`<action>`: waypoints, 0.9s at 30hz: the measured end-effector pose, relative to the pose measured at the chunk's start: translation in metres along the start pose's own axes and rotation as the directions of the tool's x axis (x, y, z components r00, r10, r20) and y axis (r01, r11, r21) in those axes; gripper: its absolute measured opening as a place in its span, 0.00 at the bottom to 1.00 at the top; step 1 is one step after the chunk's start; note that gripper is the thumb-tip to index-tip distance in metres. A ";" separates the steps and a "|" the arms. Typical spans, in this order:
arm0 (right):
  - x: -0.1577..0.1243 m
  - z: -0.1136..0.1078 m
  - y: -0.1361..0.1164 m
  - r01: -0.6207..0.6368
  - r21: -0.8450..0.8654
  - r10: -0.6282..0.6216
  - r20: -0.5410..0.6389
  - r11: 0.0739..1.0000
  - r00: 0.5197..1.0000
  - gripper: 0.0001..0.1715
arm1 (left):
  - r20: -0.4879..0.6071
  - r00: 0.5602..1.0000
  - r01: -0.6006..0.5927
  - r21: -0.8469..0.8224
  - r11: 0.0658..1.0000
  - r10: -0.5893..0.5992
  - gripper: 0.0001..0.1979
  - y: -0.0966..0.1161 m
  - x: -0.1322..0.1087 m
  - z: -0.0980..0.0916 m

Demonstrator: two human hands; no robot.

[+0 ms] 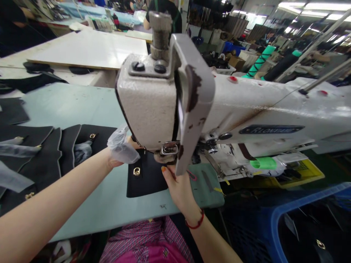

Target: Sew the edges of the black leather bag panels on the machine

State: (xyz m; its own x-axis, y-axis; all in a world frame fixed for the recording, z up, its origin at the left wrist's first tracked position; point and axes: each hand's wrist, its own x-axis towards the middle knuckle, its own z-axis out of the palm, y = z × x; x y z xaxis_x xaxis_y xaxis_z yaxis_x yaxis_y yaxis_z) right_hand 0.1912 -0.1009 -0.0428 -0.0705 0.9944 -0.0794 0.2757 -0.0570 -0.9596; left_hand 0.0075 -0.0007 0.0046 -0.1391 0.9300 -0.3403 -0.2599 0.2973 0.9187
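A white industrial sewing machine [164, 98] fills the middle of the view, its head tilted toward me. Under its presser foot [166, 155] lies a black leather panel [146, 182] with a small gold buckle [136, 171]. My right hand [178, 190] grips the panel's right edge just below the machine head. My left hand [119, 159] reaches the panel's far left corner, partly hidden by a crumpled clear plastic sheet [122, 146]. The machine hides the panel's far end.
Black panels with gold buckles [41, 171] lie overlapping on the pale green sewing table [82, 106] to my left. A blue crate [301, 204] holding black pieces sits at lower right. A yellow tray [304, 171] lies behind it. A co-worker [164, 14] stands beyond the white boards.
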 end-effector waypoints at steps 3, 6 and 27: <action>-0.018 0.000 -0.001 -0.143 0.170 0.120 0.140 0.975 0.983 0.20 | 0.112 0.983 0.146 0.025 0.989 -0.148 0.16 -0.012 -0.002 -0.014; -0.033 0.000 -0.001 -0.207 0.293 0.155 0.192 0.933 0.969 0.21 | 0.104 0.957 0.270 0.034 0.962 -0.272 0.19 -0.040 -0.012 -0.040; -0.055 -0.006 -0.011 -0.147 0.335 0.063 0.247 0.931 0.967 0.20 | 0.059 0.991 0.128 -0.280 0.951 -0.116 0.22 -0.105 -0.118 0.012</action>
State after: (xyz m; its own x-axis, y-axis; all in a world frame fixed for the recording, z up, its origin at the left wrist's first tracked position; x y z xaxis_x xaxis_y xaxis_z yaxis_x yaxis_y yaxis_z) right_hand 0.1975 -0.1541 -0.0264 -0.2876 0.9357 -0.2044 -0.0539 -0.2289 -0.9720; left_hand 0.0631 -0.1389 -0.0496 -0.0517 0.9002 -0.4323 -0.5328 0.3413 0.7744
